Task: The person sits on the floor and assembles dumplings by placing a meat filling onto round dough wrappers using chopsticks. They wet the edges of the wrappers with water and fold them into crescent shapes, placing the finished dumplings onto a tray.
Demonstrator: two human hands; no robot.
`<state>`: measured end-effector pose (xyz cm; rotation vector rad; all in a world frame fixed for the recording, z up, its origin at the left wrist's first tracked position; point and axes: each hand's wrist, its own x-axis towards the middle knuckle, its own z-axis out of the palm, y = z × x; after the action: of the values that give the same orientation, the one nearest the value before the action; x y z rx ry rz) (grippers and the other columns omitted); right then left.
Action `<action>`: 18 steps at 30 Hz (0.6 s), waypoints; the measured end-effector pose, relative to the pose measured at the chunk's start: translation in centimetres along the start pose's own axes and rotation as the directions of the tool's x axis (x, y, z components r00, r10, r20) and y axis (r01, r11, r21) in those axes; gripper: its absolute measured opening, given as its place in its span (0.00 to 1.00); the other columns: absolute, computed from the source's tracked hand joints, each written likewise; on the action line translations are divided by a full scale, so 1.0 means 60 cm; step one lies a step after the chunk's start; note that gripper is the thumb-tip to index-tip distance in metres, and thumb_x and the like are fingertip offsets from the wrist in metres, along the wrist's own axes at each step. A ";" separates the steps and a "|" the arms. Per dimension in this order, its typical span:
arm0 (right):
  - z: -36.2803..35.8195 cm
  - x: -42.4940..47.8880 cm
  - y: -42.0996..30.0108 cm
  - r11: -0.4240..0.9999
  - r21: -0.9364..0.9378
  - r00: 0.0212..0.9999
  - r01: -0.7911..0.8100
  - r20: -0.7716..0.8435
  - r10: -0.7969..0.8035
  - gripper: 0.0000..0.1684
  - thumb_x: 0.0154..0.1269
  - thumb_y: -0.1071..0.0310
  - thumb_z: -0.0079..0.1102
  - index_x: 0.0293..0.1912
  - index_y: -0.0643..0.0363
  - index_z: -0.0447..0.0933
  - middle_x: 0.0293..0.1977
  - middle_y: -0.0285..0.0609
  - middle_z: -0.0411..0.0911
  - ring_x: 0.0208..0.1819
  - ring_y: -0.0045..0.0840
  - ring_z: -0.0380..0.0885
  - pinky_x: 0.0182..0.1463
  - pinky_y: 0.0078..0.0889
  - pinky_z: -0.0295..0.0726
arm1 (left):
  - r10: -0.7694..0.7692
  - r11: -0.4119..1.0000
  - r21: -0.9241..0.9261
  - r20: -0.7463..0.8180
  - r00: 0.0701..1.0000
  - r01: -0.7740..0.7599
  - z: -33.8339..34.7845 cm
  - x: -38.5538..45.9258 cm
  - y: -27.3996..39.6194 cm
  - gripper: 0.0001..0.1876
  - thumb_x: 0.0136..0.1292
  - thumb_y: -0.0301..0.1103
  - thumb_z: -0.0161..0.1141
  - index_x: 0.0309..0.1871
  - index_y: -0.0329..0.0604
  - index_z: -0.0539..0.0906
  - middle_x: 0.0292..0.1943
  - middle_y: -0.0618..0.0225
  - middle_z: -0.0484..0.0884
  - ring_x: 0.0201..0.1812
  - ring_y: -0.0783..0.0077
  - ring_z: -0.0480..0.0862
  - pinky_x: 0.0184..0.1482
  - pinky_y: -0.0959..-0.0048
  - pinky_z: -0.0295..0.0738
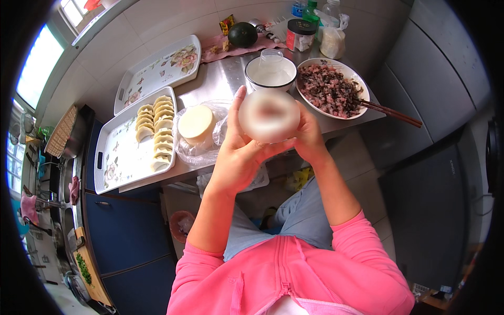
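Note:
Between both hands, above the table's front edge, is a round dumpling wrapper (pixel 269 130) with a reddish patch of filling at its middle; it looks blurred. My left hand (pixel 244 153) holds its left and lower side, the thumb pointing up. My right hand (pixel 309 136) grips its right edge. To the left, a stack of round wrappers (pixel 196 122) lies on a clear plastic bag (pixel 185 151). Behind my hands stands a white enamel bowl (pixel 271 80) with a clear cup (pixel 271 59) in it. On the right is a bowl (pixel 364 84) of minced filling (pixel 325 88), chopsticks (pixel 393 112) resting in it.
A white floral tray (pixel 114 151) bears two rows of folded dumplings (pixel 161 126); another floral tray (pixel 157 67) sits behind. Along the wall are a dark green round fruit or squash (pixel 242 34), a black-lidded jar (pixel 301 33) and bottles (pixel 311 10). Blue cabinets (pixel 126 232) stand left.

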<state>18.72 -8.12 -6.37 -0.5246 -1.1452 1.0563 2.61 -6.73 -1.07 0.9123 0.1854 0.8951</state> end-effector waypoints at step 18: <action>0.018 -0.006 -0.028 0.888 -0.456 0.991 0.049 -0.087 -0.100 0.18 0.66 0.61 0.63 0.48 0.63 0.77 0.31 0.33 0.79 0.30 0.12 0.77 0.31 0.15 0.75 | 0.159 0.681 0.719 0.042 0.986 -0.140 -0.034 0.017 0.011 0.44 0.58 0.11 0.60 0.75 0.48 0.54 0.51 0.56 0.81 0.51 0.73 0.81 0.52 0.76 0.77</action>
<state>18.37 -9.37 -4.81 -0.8884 -1.3096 0.6783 1.85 -4.56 -1.63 1.6797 0.5181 1.0000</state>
